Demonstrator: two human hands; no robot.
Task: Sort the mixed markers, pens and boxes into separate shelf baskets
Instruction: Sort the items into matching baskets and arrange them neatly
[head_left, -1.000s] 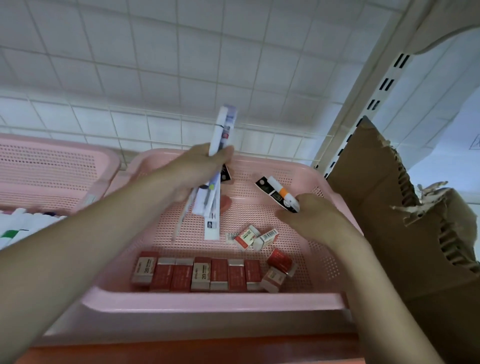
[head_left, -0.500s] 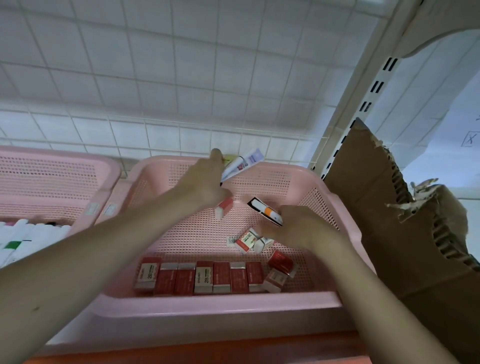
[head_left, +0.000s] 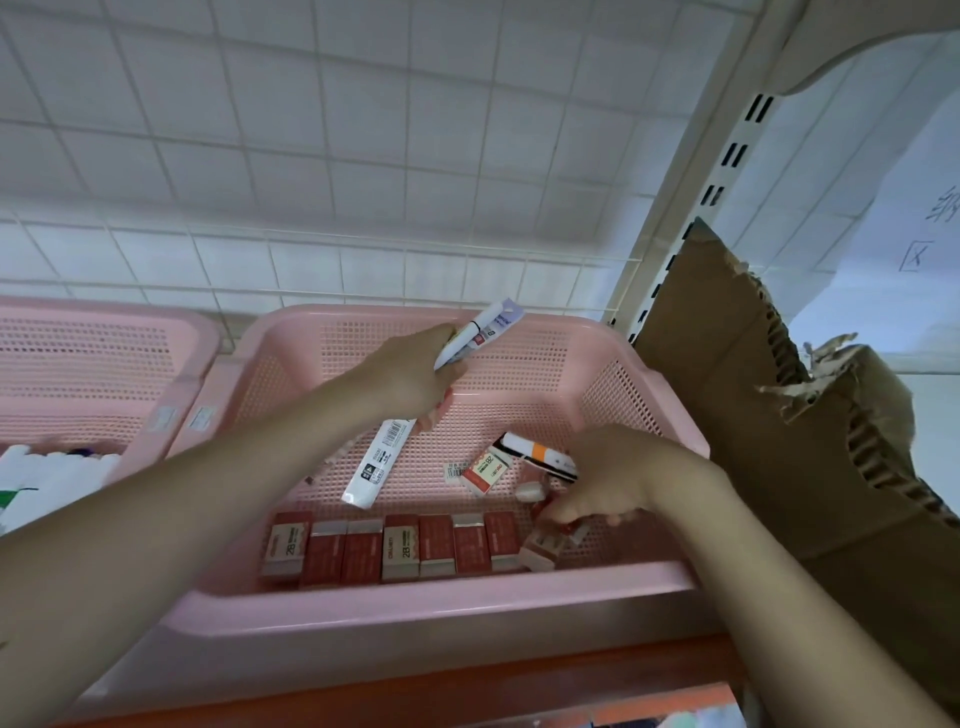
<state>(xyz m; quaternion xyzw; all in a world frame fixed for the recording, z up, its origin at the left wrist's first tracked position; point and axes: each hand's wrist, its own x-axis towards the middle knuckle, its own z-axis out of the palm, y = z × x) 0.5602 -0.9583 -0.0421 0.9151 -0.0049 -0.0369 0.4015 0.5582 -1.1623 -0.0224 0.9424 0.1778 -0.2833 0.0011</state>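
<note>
Mid-sort: left hand (head_left: 410, 376) clamps a bundle of packaged pens (head_left: 415, 410) above the pink basket (head_left: 415, 597). Right hand (head_left: 608, 478), fingers curled, pinches a loose eraser box (head_left: 545, 548) beside the boxed row (head_left: 389, 545). Next, prob.: box into row, pens to another basket.

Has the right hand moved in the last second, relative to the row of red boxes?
Yes. The right hand moved down toward the row of red boxes, now touching the loose box at its right end.

I count two pink baskets (head_left: 415, 608), seven red boxes (head_left: 400, 543) lined at six o'clock, about three loose boxes (head_left: 485, 470) at three o'clock, and one orange-banded marker (head_left: 540, 454); the packets in my grip stay uncountable.
</note>
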